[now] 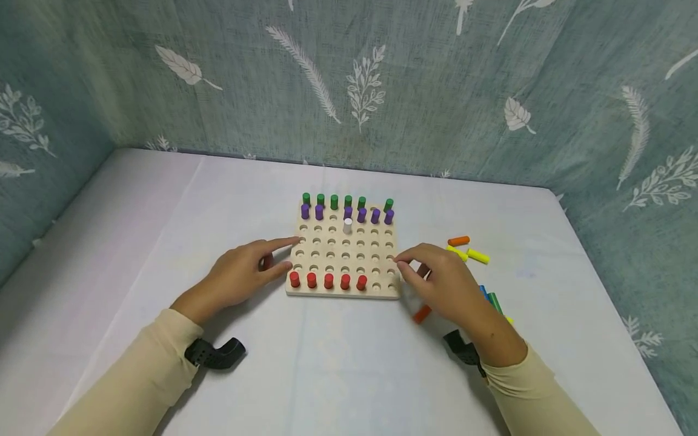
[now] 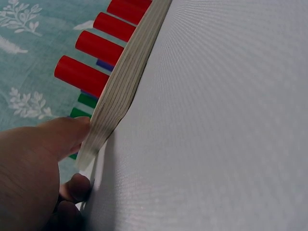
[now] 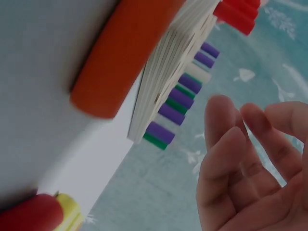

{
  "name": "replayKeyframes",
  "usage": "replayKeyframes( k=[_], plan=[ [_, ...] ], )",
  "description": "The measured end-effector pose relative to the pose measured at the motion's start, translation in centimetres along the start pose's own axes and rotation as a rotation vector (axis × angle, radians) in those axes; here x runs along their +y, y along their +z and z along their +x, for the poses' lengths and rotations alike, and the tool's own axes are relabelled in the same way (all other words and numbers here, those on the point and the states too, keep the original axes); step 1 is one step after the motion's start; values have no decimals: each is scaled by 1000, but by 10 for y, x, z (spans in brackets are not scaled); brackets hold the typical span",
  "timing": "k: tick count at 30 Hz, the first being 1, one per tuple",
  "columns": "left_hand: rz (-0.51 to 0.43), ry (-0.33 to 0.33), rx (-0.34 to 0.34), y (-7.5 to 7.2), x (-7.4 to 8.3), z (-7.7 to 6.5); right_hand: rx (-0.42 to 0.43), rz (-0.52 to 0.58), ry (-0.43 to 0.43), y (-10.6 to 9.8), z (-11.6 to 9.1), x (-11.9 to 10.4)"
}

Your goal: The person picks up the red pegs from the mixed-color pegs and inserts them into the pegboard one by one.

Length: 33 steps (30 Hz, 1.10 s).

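A wooden pegboard lies on the table between the two hands. Several red pegs stand in its front row, with purple pegs and green pegs in the two far rows. One white peg stands just in front of the purple ones. My left hand touches the board's left edge with index fingertip and thumb, the index finger straight. Over the right edge hovers my right hand, its thumb and fingers loosely bent with nothing between them in the right wrist view.
An orange peg lies close beside the board's right side. Farther right are another orange peg, yellow pegs, a blue peg and a green peg. A patterned cloth hangs behind the table.
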State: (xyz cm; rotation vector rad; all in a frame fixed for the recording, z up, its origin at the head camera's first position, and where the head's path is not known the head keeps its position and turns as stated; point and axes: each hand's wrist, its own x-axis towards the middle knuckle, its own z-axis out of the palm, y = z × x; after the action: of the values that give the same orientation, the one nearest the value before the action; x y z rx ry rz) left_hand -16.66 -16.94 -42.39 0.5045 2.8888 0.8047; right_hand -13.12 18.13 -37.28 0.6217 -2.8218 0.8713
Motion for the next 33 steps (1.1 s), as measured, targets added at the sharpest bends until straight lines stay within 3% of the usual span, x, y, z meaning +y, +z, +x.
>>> replayKeyframes(
  k=[6,18,26,33],
  plan=[
    [-2,-7,-17,-1,0,0,-96,99,124,-12,4,14],
    [3,-12,-9,-4,2,1,-269,120,248,-31,5,37],
    [12,-2,4,-3,2,3,-417,166,294,-40,4,55],
    [9,0,2,-1,2,1,-440,131,287,-44,2,63]
  ],
)
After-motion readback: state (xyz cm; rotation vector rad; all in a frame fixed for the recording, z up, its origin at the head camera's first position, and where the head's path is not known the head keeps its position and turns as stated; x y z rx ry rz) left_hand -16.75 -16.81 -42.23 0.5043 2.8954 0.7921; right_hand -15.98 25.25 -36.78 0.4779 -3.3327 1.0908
